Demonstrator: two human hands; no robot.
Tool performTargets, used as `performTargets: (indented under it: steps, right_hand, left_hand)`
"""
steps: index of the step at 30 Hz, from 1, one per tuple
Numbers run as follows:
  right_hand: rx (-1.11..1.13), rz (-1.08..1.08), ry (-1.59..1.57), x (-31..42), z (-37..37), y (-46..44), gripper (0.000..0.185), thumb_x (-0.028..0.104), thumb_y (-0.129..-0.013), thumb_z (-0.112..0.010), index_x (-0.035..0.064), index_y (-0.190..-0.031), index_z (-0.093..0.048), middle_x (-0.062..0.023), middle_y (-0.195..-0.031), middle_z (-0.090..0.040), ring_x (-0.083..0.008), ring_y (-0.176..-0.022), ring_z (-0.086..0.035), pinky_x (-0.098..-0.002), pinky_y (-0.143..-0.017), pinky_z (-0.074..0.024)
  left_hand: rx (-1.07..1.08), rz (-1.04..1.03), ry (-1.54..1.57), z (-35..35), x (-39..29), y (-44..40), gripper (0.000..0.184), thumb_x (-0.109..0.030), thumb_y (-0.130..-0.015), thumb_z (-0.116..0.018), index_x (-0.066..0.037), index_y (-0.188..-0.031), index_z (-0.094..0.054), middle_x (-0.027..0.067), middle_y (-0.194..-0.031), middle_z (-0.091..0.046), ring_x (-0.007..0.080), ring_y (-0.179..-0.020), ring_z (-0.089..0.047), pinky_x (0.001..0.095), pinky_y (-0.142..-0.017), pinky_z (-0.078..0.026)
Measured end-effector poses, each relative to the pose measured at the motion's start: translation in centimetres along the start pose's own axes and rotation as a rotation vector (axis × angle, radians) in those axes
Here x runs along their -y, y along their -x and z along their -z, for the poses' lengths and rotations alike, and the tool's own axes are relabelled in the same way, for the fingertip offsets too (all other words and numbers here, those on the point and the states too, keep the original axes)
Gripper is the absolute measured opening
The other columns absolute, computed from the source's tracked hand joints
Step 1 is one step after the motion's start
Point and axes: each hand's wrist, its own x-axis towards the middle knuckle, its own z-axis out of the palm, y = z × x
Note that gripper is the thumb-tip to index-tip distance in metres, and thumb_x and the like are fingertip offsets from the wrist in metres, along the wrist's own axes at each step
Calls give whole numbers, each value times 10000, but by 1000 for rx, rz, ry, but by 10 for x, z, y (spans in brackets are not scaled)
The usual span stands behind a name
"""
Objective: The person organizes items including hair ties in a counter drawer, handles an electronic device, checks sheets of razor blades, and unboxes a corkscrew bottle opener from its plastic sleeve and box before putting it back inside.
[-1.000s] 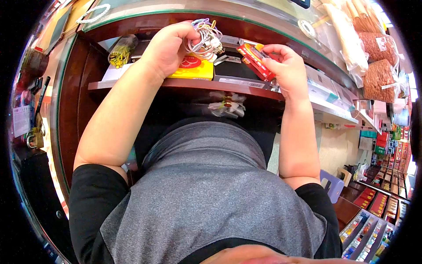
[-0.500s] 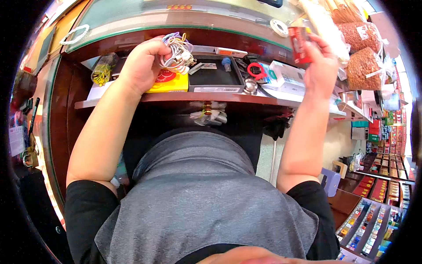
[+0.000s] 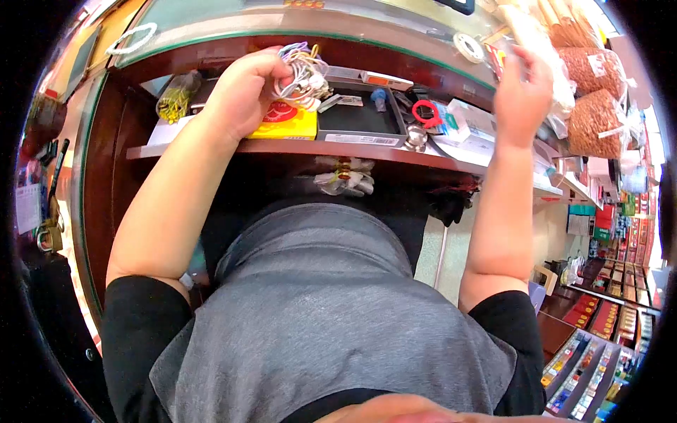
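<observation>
My left hand (image 3: 254, 88) is closed around a bundle of coiled cables (image 3: 303, 77), mostly white and grey with some purple and yellow. It hangs over a yellow box (image 3: 288, 125) with a red emblem, near a black tray (image 3: 360, 118). My right hand (image 3: 523, 99) is raised at the right, by the glass counter's edge, with its fingers bent and blurred. A narrow part of a small red box (image 3: 498, 62) shows at the fingertips; the rest is hidden or smeared.
On the shelf (image 3: 423, 156) lie a bag of yellow items (image 3: 175, 106), a red ring (image 3: 427, 113), a metal ball-shaped object (image 3: 416, 137) and a white box (image 3: 469, 127). The glass counter (image 3: 338, 28) carries a tape roll (image 3: 468, 48). Filled bags (image 3: 596, 120) stand at right.
The red box, broad side visible before, now shows only as a narrow part by my right fingers. The view has shifted slightly; my left hand keeps its hold on the cables.
</observation>
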Motion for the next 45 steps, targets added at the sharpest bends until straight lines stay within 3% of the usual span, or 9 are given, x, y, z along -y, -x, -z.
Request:
performTargets:
  steps: [1,2,4,6,9,16,26,38,45]
  right_hand:
    - [153,80,-163,33,2,11,133,145,-843,-662,88,-943,-729,-125,-920,-707,-311,-910,-667,-414,-864,-522]
    - [299,160,-323,61,0,21,99,131,-850,-656,93,-913,-723,-111,-891,-696,-316,-886,-659,-425,-852,-525]
    - [672,463,-453,86,-17,43,178,116,-879,-649,58,-1025,-732,-144,-936,-708,-315,-922,-665,-402,-848,-524]
    - [1064,331,-420,104,-40,58,213,128,-874,-643,48,-1052,-729,-182,-975,-701,-360,-964,-654,-426,-879,-524]
    - [1325,226,-69,107,-76,69,265,140,-896,-626,51,-1132,-710,-195,-1025,-694,-364,-1010,-651,-436,-914,-514]
    - [1266,258,-143,94,-91,82,267,134,-851,-613,106,-1091,-726,-184,-1077,-698,-362,-1007,-673,-458,-892,-536]
    - [1335,103,106,94,-88,76,222,224,-846,-694,59,-985,-747,-170,-1069,-695,-346,-1016,-657,-438,-898,-516]
    - [1308,11,-21,94,-90,75,210,233,-803,-733,57,-918,-737,-155,-933,-709,-332,-928,-679,-434,-821,-533]
    - [1232,-122,-122,91,-75,72,146,154,-804,-643,51,-880,-714,-189,-934,-711,-360,-914,-684,-452,-821,-537]
  left_hand:
    - [-55,45,109,-22,-13,13,84,-34,-819,-555,-7,-891,-590,89,-907,-616,181,-845,-597,279,-879,-490]
    - [-45,43,108,-17,-10,12,78,-33,-816,-556,-8,-881,-590,86,-899,-616,179,-837,-594,276,-871,-487]
    - [-17,34,105,-7,-5,4,64,-29,-809,-557,-11,-861,-591,80,-882,-616,176,-823,-587,270,-854,-480]
    - [14,35,92,-6,-6,5,47,-34,-806,-568,-13,-844,-586,84,-873,-621,175,-849,-603,276,-861,-479]
    - [-26,28,63,-17,-10,11,53,-48,-815,-572,-13,-852,-588,96,-882,-624,203,-867,-614,307,-886,-483]
    - [-2,9,94,-13,-7,8,54,-57,-809,-586,-13,-839,-595,102,-884,-636,210,-872,-623,318,-893,-489]
    - [9,25,92,-14,-8,8,48,-56,-809,-592,-13,-829,-590,96,-859,-631,202,-857,-622,305,-895,-484]
    - [36,11,88,-9,-4,4,48,-54,-812,-571,-10,-827,-583,100,-889,-624,201,-879,-611,301,-896,-474]
    - [-2,21,71,-15,-8,10,48,-59,-803,-576,-15,-818,-587,101,-876,-621,207,-876,-605,312,-908,-469]
